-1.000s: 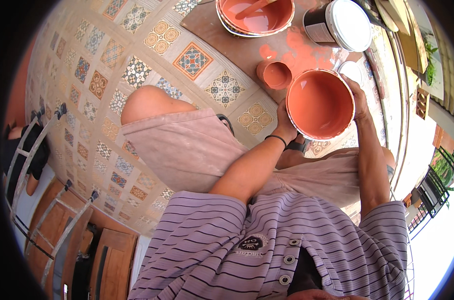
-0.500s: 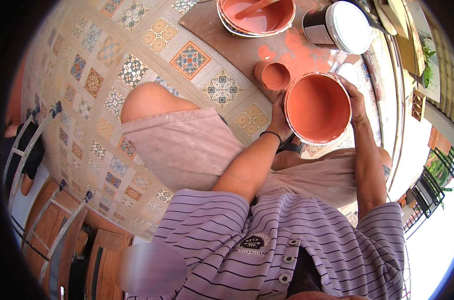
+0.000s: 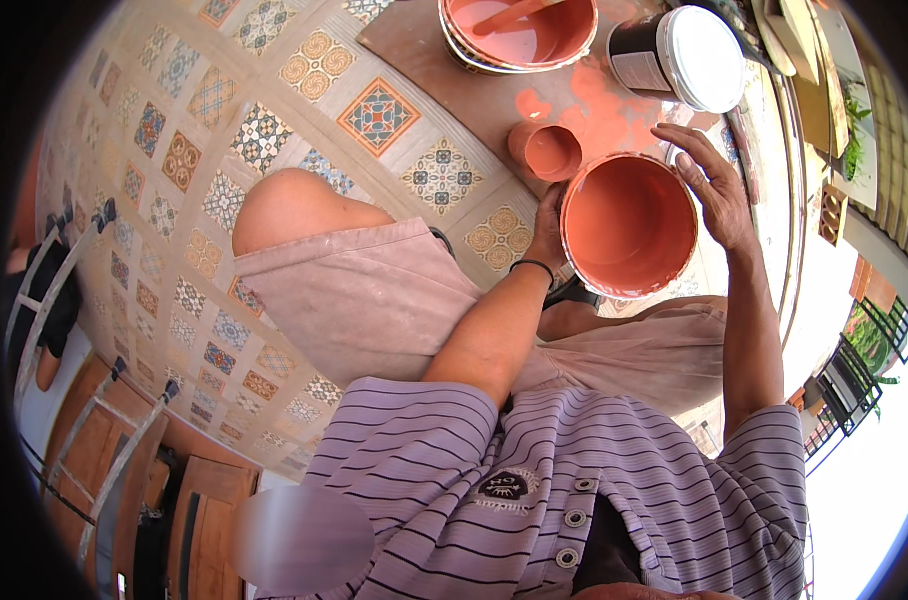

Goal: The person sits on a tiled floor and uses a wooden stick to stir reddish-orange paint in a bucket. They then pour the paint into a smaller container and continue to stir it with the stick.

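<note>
Paint bucket [image 3: 664,185]: held right of and nearer than the small terracotta cup [image 3: 517,150]; whether its base is supported cannot be told.
Mouth: turned upward, with terracotta paint [image 3: 614,225] seen inside.
Long axis: seen nearly end-on, running down from the mouth to a hidden base.
Left hand [image 3: 546,228]: wrapped against the bucket's left wall, which is grasped; the fingertips are partly hidden.
Right hand [image 3: 719,195]: raised beside the right rim, its fingers released and spread; whether the rim is touched by the thumb cannot be told.
Far side: a paint-filled pail [image 3: 464,50] with a stirring stick [image 3: 514,15] is set on a stained brown board [image 3: 474,105]; a white-lidded pail [image 3: 674,65] is seen to its right.
</note>
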`<action>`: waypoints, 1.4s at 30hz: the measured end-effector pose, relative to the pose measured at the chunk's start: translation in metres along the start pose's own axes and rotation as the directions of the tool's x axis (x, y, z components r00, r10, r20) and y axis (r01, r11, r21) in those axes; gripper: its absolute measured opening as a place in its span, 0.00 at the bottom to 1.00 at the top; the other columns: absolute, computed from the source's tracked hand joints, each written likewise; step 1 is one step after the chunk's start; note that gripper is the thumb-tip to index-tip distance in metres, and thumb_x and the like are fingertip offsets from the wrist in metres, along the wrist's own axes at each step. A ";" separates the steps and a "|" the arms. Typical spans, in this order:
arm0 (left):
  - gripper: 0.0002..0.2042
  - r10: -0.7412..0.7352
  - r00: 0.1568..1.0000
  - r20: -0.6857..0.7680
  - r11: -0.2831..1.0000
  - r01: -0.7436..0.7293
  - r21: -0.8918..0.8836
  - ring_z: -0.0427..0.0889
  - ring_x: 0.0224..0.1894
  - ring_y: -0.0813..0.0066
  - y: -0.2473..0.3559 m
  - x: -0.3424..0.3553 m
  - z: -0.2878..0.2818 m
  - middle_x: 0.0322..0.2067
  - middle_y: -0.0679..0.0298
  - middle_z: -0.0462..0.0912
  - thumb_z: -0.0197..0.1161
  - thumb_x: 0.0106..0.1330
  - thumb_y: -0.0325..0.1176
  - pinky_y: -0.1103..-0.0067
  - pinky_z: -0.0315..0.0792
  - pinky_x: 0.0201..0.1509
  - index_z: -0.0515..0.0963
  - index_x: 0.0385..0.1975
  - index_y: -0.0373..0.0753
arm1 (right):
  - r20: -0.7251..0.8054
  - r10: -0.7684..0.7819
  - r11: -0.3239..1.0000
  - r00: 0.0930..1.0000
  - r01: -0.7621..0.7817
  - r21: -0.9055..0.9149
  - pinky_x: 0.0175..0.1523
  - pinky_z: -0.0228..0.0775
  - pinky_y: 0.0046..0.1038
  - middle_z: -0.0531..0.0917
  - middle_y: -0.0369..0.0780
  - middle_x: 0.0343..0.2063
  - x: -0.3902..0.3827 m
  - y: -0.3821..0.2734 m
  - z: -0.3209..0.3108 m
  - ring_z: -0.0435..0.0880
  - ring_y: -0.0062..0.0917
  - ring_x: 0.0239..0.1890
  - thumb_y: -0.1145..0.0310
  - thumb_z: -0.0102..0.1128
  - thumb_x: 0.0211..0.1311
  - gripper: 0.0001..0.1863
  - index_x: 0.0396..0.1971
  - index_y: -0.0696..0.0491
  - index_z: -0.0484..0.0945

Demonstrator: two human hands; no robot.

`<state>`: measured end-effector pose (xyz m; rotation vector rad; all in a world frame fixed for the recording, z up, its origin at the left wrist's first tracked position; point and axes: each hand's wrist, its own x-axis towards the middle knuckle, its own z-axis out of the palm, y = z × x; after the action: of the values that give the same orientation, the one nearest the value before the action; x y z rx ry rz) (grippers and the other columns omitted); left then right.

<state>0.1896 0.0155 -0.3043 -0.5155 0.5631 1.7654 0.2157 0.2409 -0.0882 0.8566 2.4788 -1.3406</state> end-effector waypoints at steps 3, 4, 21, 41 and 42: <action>0.25 -0.095 0.995 0.011 0.985 0.096 -0.142 0.91 0.59 0.63 0.003 0.005 0.000 0.61 0.56 0.90 0.51 0.87 0.53 0.63 0.88 0.66 0.82 0.66 0.38 | 0.106 -0.144 0.875 0.984 0.176 -0.451 0.85 0.57 0.55 0.78 0.46 0.74 0.004 -0.028 0.009 0.71 0.47 0.80 0.45 0.58 0.85 0.25 0.69 0.42 0.86; 0.26 -0.167 0.986 -0.014 0.963 0.161 -0.216 0.91 0.60 0.63 0.004 0.007 0.000 0.61 0.56 0.90 0.51 0.87 0.53 0.63 0.88 0.67 0.82 0.66 0.38 | 0.131 -0.185 0.796 0.974 0.227 -0.562 0.85 0.56 0.57 0.78 0.46 0.74 0.006 -0.034 0.014 0.69 0.46 0.81 0.46 0.59 0.85 0.24 0.69 0.42 0.86; 0.25 -0.167 0.985 -0.048 0.961 0.152 -0.230 0.94 0.57 0.65 0.001 0.011 -0.008 0.60 0.58 0.92 0.54 0.87 0.54 0.66 0.90 0.62 0.83 0.65 0.40 | 0.272 -0.251 0.674 0.929 0.370 -0.639 0.84 0.55 0.59 0.85 0.38 0.63 0.033 -0.051 0.042 0.75 0.36 0.75 0.58 0.69 0.77 0.19 0.58 0.55 0.86; 0.26 -0.197 0.978 -0.073 0.975 0.188 -0.118 0.92 0.60 0.64 0.025 0.001 0.017 0.61 0.59 0.89 0.46 0.87 0.53 0.65 0.90 0.63 0.79 0.69 0.44 | 0.373 -0.302 0.710 0.877 0.468 -0.526 0.85 0.49 0.70 0.83 0.36 0.65 0.022 -0.053 0.074 0.71 0.35 0.79 0.60 0.73 0.69 0.21 0.58 0.50 0.86; 0.26 -0.202 0.977 -0.069 0.975 0.194 -0.113 0.92 0.60 0.65 0.027 0.000 0.019 0.61 0.59 0.89 0.46 0.87 0.53 0.65 0.90 0.62 0.79 0.69 0.45 | 0.365 -0.301 0.707 0.881 0.463 -0.534 0.85 0.48 0.70 0.83 0.36 0.65 0.022 -0.054 0.075 0.71 0.35 0.80 0.60 0.73 0.69 0.21 0.59 0.50 0.86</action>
<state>0.1626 0.0205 -0.2866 -0.6950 0.4590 1.5949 0.1602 0.1658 -0.1024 0.0035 2.6920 -0.5697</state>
